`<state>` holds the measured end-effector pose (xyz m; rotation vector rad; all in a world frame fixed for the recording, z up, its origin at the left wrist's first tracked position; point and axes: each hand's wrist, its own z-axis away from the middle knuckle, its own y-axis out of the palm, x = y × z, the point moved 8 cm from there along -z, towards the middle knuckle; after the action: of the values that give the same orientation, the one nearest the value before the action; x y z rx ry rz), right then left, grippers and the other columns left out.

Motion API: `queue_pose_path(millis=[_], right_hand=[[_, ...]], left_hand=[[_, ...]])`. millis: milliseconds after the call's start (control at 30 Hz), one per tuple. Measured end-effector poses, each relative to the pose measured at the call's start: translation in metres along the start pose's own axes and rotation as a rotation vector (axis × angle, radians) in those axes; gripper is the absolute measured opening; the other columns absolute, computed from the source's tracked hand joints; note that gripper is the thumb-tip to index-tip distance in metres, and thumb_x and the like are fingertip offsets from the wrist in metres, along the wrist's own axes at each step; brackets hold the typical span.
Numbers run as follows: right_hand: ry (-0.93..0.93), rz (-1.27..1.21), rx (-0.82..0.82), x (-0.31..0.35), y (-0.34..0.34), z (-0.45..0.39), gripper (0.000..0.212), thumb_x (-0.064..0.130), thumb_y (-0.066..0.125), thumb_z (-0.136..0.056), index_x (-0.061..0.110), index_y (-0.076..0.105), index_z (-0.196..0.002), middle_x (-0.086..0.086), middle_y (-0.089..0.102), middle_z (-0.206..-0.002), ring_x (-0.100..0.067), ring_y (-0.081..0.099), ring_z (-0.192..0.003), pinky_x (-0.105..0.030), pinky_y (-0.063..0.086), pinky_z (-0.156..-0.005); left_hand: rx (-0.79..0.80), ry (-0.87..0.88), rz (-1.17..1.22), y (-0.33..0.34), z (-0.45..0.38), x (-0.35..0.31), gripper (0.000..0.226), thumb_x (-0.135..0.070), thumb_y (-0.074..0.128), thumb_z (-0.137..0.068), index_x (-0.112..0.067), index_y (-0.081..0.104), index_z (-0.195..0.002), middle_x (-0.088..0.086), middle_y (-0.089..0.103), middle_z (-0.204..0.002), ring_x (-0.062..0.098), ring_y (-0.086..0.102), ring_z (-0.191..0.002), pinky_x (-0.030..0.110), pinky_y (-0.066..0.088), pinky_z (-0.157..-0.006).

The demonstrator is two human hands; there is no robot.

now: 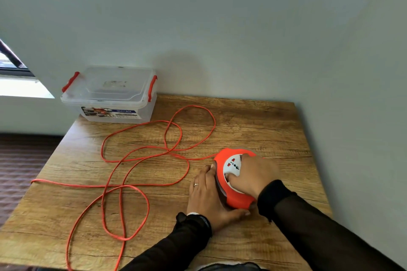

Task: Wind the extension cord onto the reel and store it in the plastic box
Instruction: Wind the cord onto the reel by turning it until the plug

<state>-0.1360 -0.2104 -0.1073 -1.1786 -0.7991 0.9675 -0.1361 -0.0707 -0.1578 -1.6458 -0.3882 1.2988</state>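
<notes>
A round orange reel (236, 199) with a white socket face lies flat on the wooden table (253, 121) at the near right. My left hand (209, 196) cups its left and near side. Resting on top of the white face, my right hand (253, 174) has its fingers pressed into the face's rim. The orange cord (136, 160) runs out from the reel's far left side and sprawls in several loose loops over the table's left half, reaching the near edge. A clear plastic box (110, 94) with red latches and its lid on stands at the table's far left corner.
A pale wall runs behind the table and along its right side. Beyond the table's left edge lies dark patterned floor (19, 160). A window (13, 66) shows at the far left.
</notes>
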Motion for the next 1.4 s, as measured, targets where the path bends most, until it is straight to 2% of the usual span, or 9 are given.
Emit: queue_pose_path(millis=[133,300,467,633,800,967,1167,1267,1400], right_hand=[[0.069,0.010,0.000,0.004,-0.001,0.002,0.058,0.060,0.046,-0.080,0.013,0.054,-0.115,-0.001,0.067,-0.108,-0.023,0.063,-0.098,-0.029,0.039,-0.068],[-0.068,-0.017,0.183,0.003,-0.008,0.002,0.041,0.051,0.049,-0.085,0.017,0.060,-0.106,0.001,0.067,-0.103,-0.018,0.061,-0.092,-0.027,0.038,-0.064],[-0.341,0.126,0.008,0.002,-0.052,0.001,0.027,0.026,0.054,-0.084,0.026,0.055,-0.111,0.005,0.060,-0.088,-0.016,0.053,-0.075,-0.027,0.036,-0.055],[-0.807,0.469,0.223,0.012,-0.038,0.015,0.053,0.018,0.056,-0.088,0.039,0.041,-0.134,-0.002,0.057,-0.120,-0.025,0.057,-0.098,-0.033,0.041,-0.062],[-0.904,0.540,0.347,0.003,-0.024,0.021,0.062,0.018,0.044,-0.095,0.050,0.019,-0.141,-0.012,0.037,-0.144,-0.033,0.057,-0.099,-0.042,0.052,-0.073],[-0.891,0.519,0.403,0.012,-0.012,0.013,0.060,0.038,0.042,-0.097,0.054,0.005,-0.142,-0.011,0.049,-0.126,-0.024,0.051,-0.081,-0.034,0.040,-0.059],[-0.819,0.514,0.265,0.025,-0.005,0.000,0.063,0.037,0.055,-0.083,0.046,0.027,-0.139,-0.005,0.064,-0.095,-0.025,0.058,-0.075,-0.034,0.051,-0.065],[-0.620,0.321,0.161,0.018,-0.007,-0.004,0.065,0.045,0.052,-0.073,0.042,0.037,-0.137,0.001,0.067,-0.098,-0.021,0.059,-0.079,-0.026,0.040,-0.060],[-0.225,0.038,0.064,0.011,0.005,-0.004,0.064,0.049,0.047,-0.070,0.033,0.046,-0.132,0.005,0.064,-0.119,-0.020,0.060,-0.105,-0.029,0.045,-0.076]], left_hand=[[-0.004,0.009,-0.008,-0.001,0.000,-0.001,0.139,-0.095,0.047,-0.037,-0.019,0.009,-0.147,-0.002,0.020,-0.154,0.012,0.008,-0.143,0.035,0.008,-0.117],[-0.005,0.008,-0.003,-0.001,0.000,0.000,0.141,-0.097,0.047,-0.035,-0.021,0.007,-0.147,-0.003,0.018,-0.154,0.013,0.008,-0.144,0.035,0.006,-0.116],[-0.017,0.020,-0.011,-0.003,0.000,-0.001,0.140,-0.095,0.049,-0.035,-0.020,0.009,-0.146,-0.003,0.020,-0.152,0.013,0.010,-0.143,0.035,0.009,-0.116],[-0.014,0.029,-0.006,-0.003,0.000,-0.002,0.138,-0.094,0.050,-0.037,-0.020,0.009,-0.147,-0.004,0.018,-0.152,0.013,0.009,-0.143,0.035,0.010,-0.116],[-0.018,0.045,-0.012,-0.002,0.000,-0.002,0.138,-0.095,0.048,-0.037,-0.020,0.010,-0.146,-0.005,0.019,-0.153,0.013,0.009,-0.143,0.036,0.012,-0.116],[-0.033,0.047,-0.008,-0.001,0.000,-0.001,0.138,-0.097,0.047,-0.036,-0.019,0.014,-0.145,-0.003,0.024,-0.151,0.016,0.015,-0.142,0.036,0.014,-0.115],[-0.040,0.041,-0.008,-0.001,0.000,0.000,0.139,-0.097,0.046,-0.036,-0.021,0.009,-0.146,-0.004,0.022,-0.152,0.012,0.012,-0.142,0.035,0.012,-0.115],[-0.066,0.027,-0.012,-0.002,0.000,-0.001,0.139,-0.098,0.044,-0.037,-0.019,0.012,-0.147,-0.001,0.026,-0.151,0.016,0.017,-0.142,0.037,0.014,-0.115],[-0.076,0.014,-0.017,-0.002,0.000,-0.001,0.139,-0.098,0.042,-0.038,-0.017,0.013,-0.147,0.001,0.026,-0.152,0.018,0.018,-0.142,0.037,0.012,-0.116]])
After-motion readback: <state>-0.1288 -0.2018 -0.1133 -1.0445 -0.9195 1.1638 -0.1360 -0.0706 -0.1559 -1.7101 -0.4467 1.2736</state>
